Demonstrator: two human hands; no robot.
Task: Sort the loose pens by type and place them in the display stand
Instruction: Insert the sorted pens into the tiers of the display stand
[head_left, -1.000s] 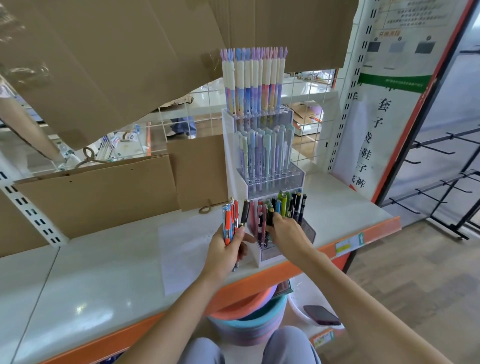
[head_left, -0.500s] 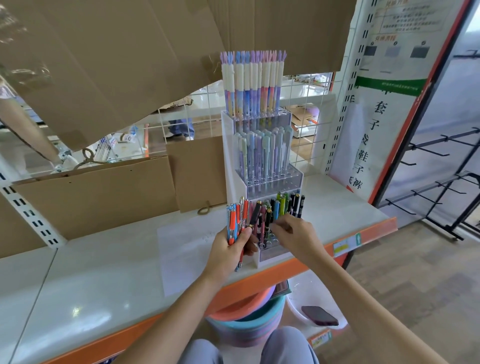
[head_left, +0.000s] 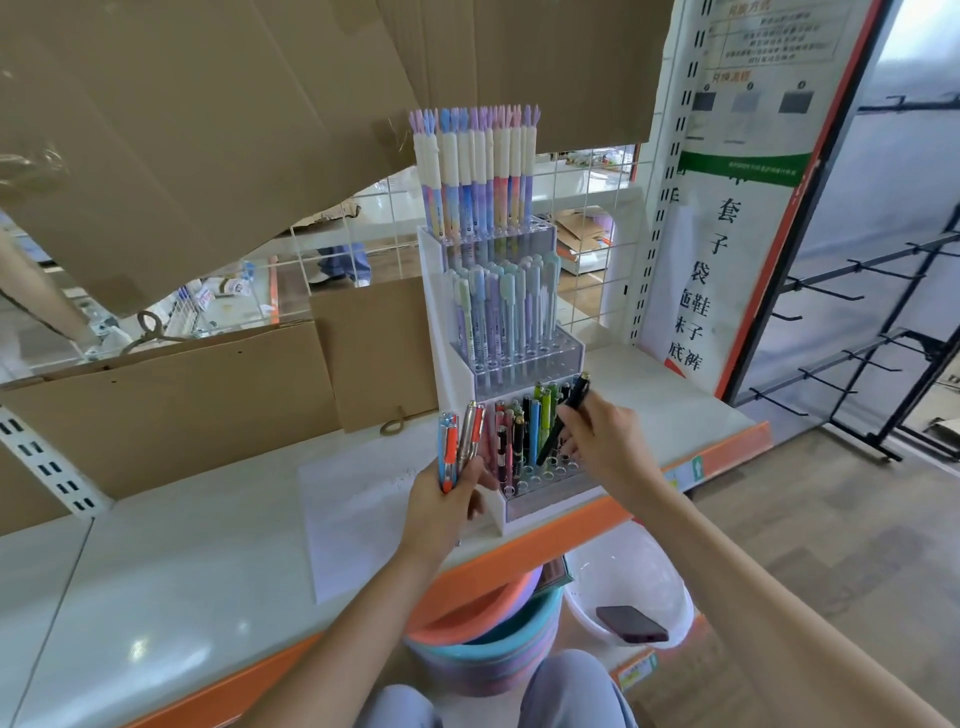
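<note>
Gripping a black pen (head_left: 563, 421), the right hand (head_left: 605, 441) hides its lower end above the display stand (head_left: 467, 364); beside it, the left hand (head_left: 441, 506) clutches a bundle of loose pens (head_left: 460, 447), bases hidden.

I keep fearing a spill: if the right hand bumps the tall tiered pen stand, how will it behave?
The display stand is tall and narrow, its longest pens on the top tier, so a high push would probably tip it. It sits near the shelf's orange edge, so it could slide off. The right hand is working low, which seems safer.
</note>
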